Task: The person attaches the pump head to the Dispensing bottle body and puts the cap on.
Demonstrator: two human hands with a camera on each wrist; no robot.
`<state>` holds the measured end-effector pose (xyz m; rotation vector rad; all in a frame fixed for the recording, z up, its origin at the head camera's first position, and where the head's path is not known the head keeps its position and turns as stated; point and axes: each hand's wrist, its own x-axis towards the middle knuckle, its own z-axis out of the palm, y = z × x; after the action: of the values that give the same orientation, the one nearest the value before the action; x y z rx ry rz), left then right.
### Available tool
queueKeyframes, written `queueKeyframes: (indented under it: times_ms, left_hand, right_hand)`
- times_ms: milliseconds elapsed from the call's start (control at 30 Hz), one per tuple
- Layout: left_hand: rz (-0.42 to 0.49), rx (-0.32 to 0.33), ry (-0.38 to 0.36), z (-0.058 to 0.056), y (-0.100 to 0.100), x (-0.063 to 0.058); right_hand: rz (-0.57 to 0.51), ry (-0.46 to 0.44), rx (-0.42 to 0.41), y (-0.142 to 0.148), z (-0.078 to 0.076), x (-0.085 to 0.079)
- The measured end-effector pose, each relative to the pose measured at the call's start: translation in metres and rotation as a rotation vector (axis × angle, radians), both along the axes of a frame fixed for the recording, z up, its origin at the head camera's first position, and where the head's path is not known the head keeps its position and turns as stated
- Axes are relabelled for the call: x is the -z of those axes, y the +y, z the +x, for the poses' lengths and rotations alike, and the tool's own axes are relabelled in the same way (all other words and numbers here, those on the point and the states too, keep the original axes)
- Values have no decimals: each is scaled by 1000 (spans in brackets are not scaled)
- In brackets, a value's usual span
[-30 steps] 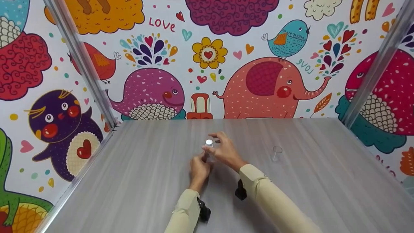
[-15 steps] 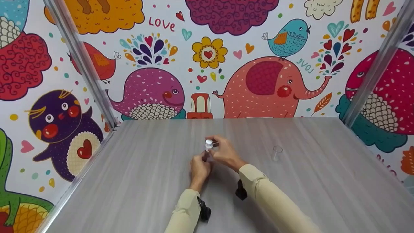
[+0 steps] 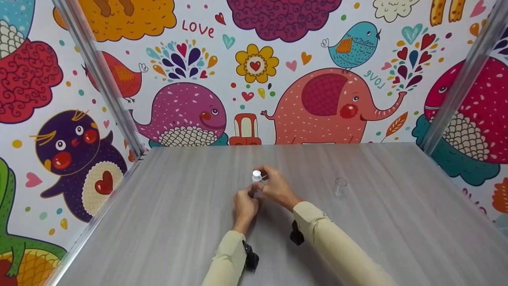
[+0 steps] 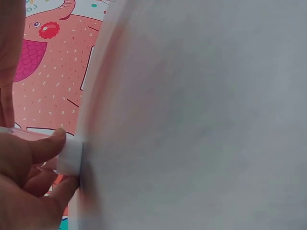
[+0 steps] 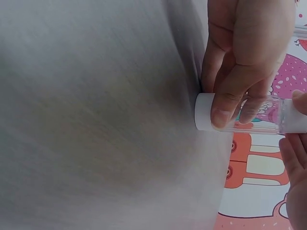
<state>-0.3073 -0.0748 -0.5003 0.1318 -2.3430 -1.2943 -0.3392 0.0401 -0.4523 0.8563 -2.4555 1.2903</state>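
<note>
A clear cylindrical bottle with a white base [image 5: 205,111] and a white top [image 3: 256,175] stands upright near the middle of the table. My left hand [image 3: 245,207] grips its lower part; the left wrist view shows thumb and fingers of the left hand [image 4: 33,167] around the base, against the tabletop. From the right side, my right hand [image 3: 278,187] pinches the white upper section [image 5: 293,116], thumb and finger on opposite sides. In the head view the hands hide most of the clear body [image 5: 266,115].
A small clear cup-like cylinder [image 3: 339,186] stands on the grey wood-look table [image 3: 178,206], to the right of the hands. Behind the table rises a wall [image 3: 254,91] printed with cartoon animals. Metal posts [image 3: 456,83] flank it.
My right hand's fingers, spread around the bottle's top a second ago, have come in and pinch just below it. The left hand keeps its place. The clear cylinder has not moved.
</note>
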Motion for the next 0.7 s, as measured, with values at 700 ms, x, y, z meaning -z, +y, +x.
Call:
queueKeyframes:
  times_ms: [700]
  left_hand:
    - [28, 10, 44, 0, -1, 1]
  right_hand:
    - [20, -56, 23, 3, -1, -2]
